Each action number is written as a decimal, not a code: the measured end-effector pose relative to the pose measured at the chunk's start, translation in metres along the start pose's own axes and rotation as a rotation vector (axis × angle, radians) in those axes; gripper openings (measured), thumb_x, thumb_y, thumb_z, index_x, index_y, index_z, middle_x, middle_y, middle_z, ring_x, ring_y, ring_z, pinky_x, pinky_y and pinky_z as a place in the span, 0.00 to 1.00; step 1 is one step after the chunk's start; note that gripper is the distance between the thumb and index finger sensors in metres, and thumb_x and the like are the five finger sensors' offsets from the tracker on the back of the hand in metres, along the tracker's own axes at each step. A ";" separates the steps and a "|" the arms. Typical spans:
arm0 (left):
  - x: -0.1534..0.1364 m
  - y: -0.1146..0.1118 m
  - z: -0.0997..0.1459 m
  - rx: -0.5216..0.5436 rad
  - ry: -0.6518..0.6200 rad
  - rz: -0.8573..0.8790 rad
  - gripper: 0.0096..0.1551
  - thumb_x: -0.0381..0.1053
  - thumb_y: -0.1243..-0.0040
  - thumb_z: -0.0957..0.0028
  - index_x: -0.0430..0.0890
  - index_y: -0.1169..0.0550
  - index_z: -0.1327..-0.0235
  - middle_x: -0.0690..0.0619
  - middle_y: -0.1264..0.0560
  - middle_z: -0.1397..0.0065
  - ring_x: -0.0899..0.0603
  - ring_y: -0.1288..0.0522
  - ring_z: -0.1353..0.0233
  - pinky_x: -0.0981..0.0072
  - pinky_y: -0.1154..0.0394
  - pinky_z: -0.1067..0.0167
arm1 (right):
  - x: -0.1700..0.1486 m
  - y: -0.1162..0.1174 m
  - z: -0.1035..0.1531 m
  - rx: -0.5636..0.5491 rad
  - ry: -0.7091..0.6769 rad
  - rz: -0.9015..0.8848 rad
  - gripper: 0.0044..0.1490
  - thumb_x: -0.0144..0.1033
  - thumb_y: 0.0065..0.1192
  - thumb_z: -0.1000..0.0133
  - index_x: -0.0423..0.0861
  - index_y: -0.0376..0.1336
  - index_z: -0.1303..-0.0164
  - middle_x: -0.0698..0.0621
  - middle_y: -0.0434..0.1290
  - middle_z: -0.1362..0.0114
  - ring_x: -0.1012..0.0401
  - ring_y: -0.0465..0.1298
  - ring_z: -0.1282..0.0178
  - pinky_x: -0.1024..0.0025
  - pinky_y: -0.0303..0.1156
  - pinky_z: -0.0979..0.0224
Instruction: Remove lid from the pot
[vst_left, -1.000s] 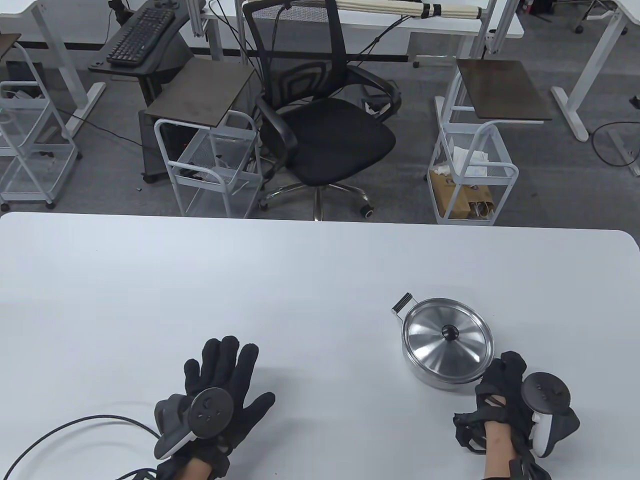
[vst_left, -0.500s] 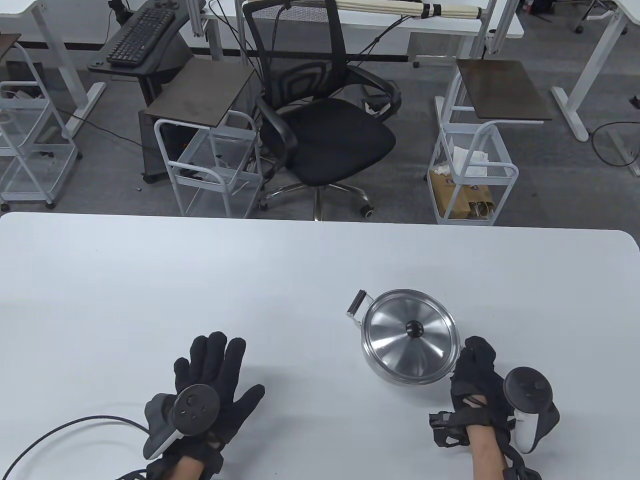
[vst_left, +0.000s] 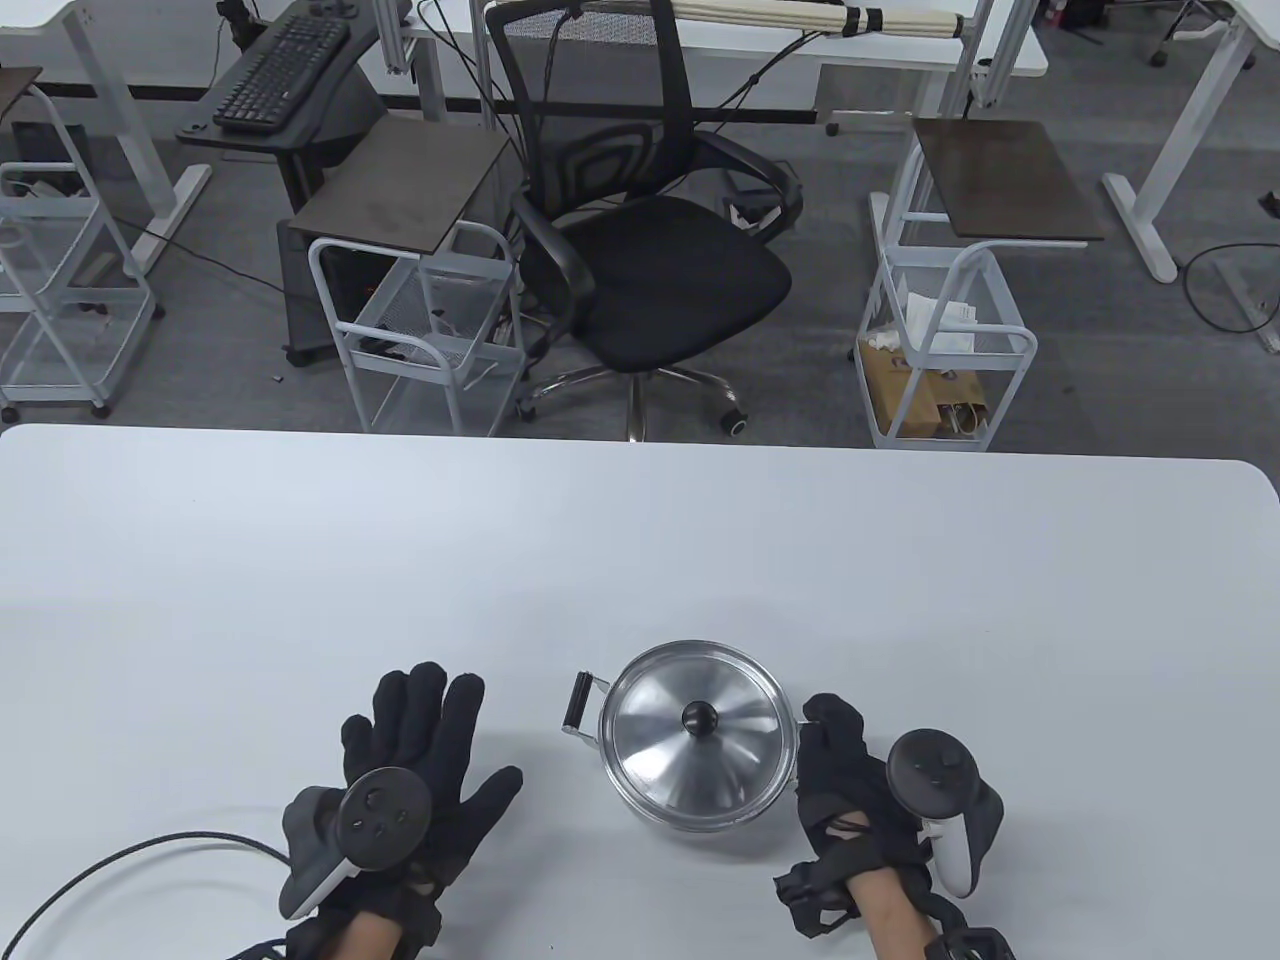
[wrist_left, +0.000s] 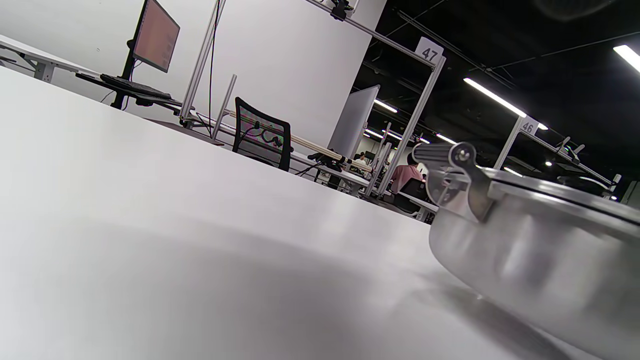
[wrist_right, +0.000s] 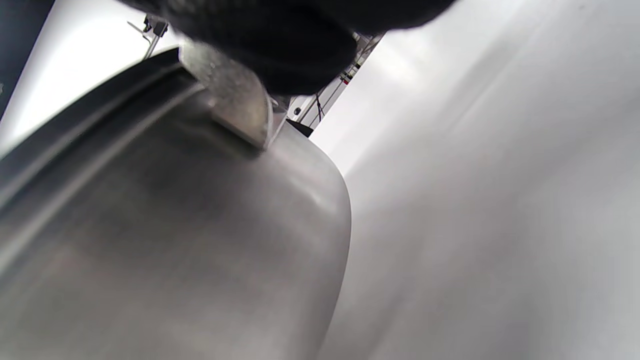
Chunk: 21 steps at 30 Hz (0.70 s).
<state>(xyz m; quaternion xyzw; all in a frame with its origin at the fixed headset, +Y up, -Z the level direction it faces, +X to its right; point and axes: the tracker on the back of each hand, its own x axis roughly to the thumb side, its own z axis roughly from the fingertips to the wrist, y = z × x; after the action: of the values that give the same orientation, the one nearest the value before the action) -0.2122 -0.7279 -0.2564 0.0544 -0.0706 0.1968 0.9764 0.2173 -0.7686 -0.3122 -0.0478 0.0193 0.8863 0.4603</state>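
A steel pot (vst_left: 650, 805) stands on the white table (vst_left: 640, 540) near its front edge, covered by a steel lid (vst_left: 697, 738) with a black knob (vst_left: 698, 715). My right hand (vst_left: 835, 760) grips the pot's right side handle, which the glove hides. The pot's left handle (vst_left: 579, 704) is free. My left hand (vst_left: 415, 735) rests flat on the table, fingers spread, left of the pot and apart from it. The left wrist view shows the pot's wall (wrist_left: 540, 270) and left handle (wrist_left: 445, 155). The right wrist view shows the pot's wall (wrist_right: 165, 240) with my fingers (wrist_right: 280, 40) on the handle.
A black cable (vst_left: 130, 860) runs over the table at the front left, behind my left hand. Beyond the table's far edge stand an office chair (vst_left: 650, 260) and wire carts (vst_left: 420, 330).
My right hand has dragged the pot by its handle to the left and toward me. My left hand has drawn back slightly and stays flat on the table.
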 end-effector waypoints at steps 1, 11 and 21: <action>0.000 0.000 0.000 -0.001 0.000 0.002 0.52 0.85 0.57 0.48 0.67 0.57 0.17 0.52 0.58 0.08 0.37 0.62 0.12 0.30 0.61 0.25 | 0.000 0.001 0.000 0.010 0.001 0.003 0.32 0.41 0.50 0.40 0.43 0.50 0.28 0.69 0.77 0.64 0.60 0.74 0.84 0.65 0.73 0.76; 0.001 -0.002 -0.001 -0.009 0.001 0.001 0.52 0.84 0.56 0.48 0.67 0.56 0.17 0.52 0.58 0.08 0.37 0.62 0.12 0.30 0.60 0.25 | -0.005 0.008 -0.001 0.035 0.007 0.013 0.31 0.42 0.48 0.40 0.44 0.50 0.28 0.69 0.77 0.63 0.59 0.74 0.83 0.65 0.73 0.75; 0.014 0.013 -0.007 0.043 -0.075 0.099 0.50 0.82 0.52 0.48 0.65 0.48 0.15 0.50 0.47 0.08 0.35 0.50 0.12 0.30 0.48 0.25 | -0.013 0.010 -0.001 0.074 0.023 -0.021 0.31 0.43 0.47 0.39 0.45 0.49 0.27 0.70 0.77 0.60 0.57 0.75 0.80 0.63 0.73 0.72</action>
<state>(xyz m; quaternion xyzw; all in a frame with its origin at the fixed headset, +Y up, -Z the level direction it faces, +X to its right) -0.2039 -0.7096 -0.2602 0.0792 -0.1055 0.2440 0.9607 0.2164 -0.7845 -0.3117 -0.0413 0.0568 0.8795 0.4707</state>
